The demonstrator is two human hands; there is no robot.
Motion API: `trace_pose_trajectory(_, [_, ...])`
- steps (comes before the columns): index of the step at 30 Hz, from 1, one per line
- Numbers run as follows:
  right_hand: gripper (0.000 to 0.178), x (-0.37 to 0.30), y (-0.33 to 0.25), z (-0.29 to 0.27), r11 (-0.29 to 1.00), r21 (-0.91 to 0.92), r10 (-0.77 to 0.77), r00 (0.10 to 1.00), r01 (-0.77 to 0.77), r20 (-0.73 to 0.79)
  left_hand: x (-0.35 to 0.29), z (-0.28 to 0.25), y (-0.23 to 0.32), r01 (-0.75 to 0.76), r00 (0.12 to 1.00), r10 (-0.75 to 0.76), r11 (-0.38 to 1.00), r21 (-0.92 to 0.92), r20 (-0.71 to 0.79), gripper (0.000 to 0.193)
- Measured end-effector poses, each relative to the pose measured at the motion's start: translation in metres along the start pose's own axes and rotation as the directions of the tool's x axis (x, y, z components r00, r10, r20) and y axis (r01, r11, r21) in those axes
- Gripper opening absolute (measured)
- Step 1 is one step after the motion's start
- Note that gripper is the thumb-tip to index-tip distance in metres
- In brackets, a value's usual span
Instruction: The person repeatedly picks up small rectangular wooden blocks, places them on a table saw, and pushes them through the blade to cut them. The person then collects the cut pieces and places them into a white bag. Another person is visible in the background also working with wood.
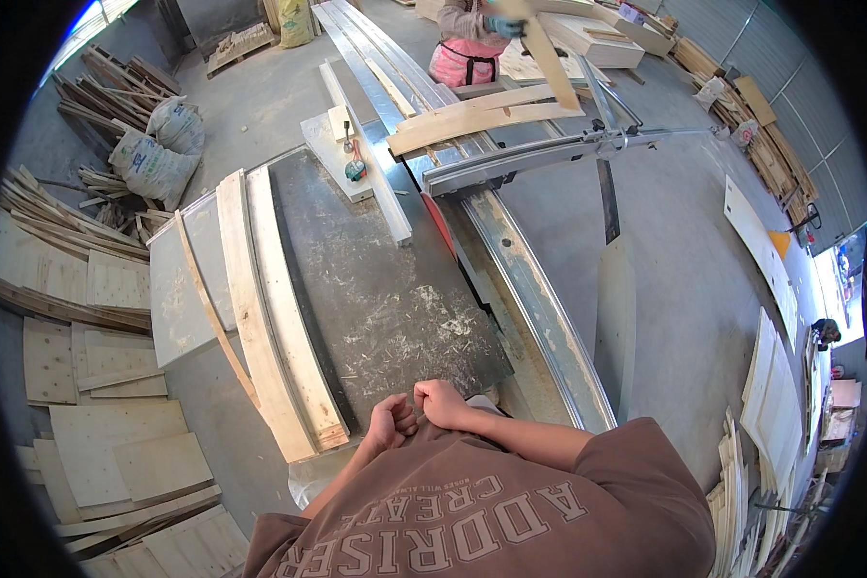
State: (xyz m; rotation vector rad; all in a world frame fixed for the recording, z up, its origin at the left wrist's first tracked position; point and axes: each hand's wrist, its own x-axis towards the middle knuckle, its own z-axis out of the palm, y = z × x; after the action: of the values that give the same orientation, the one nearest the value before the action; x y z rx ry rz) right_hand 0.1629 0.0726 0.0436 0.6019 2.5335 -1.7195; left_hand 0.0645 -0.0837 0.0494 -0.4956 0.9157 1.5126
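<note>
Both of my hands are closed, side by side at the near edge of a dark sliding table saw [385, 299]. My left hand [392, 424] has its fingers curled, close to the front of my brown shirt [472, 511]. Touching or nearly touching it, my right hand [441, 405] forms a fist. Whether they grip shirt cloth or some small thing is hidden. Two long pale boards [260, 318] lie along the left of the saw table, nearest my left hand. A thin wood strip [212, 308] rests beside them. Sawdust and chips are scattered ahead of my fists.
A red blade guard piece [439, 226] sits by the slot, with a metal fence [366, 164] on its left. Across the sliding carriage runs a crosscut bar [520, 164]. Beyond it, a gloved co-worker [467, 48] handles a board. Plywood stacks [116, 443] line the left.
</note>
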Motion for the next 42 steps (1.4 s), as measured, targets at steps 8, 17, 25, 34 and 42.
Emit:
trace_pose_trajectory(8, [0.014,-0.0002,-0.0017,0.0002,1.000,-0.003,0.007,1.000,-0.007,0.006,-0.0037,0.0021,0.0014,-0.013,1.000,0.013,0.999,0.030,0.003,0.048])
trace_pose_trajectory(17, [0.014,0.0000,-0.0007,0.0014,1.000,0.005,0.022,1.000,-0.022,0.017,-0.0024,-0.0001,-0.0006,-0.013,1.000,0.013,1.000,0.005,0.006,0.048])
trace_pose_trajectory(25, [0.014,-0.0007,-0.0008,0.0022,1.000,0.017,0.018,1.000,-0.018,0.000,-0.0015,0.0003,-0.0005,0.004,1.000,-0.004,1.000,-0.004,-0.002,0.049])
trace_pose_trajectory(34, [0.012,0.0002,-0.0029,-0.0003,0.999,0.028,0.024,1.000,-0.025,0.018,0.0021,-0.0023,-0.0002,0.007,1.000,-0.007,1.000,0.007,0.000,0.049])
trace_pose_trajectory(42, [0.012,0.0012,0.0008,0.0001,1.000,0.027,0.002,1.000,-0.003,0.013,0.0026,-0.0021,0.0006,0.004,1.000,-0.004,1.000,0.025,0.022,0.048])
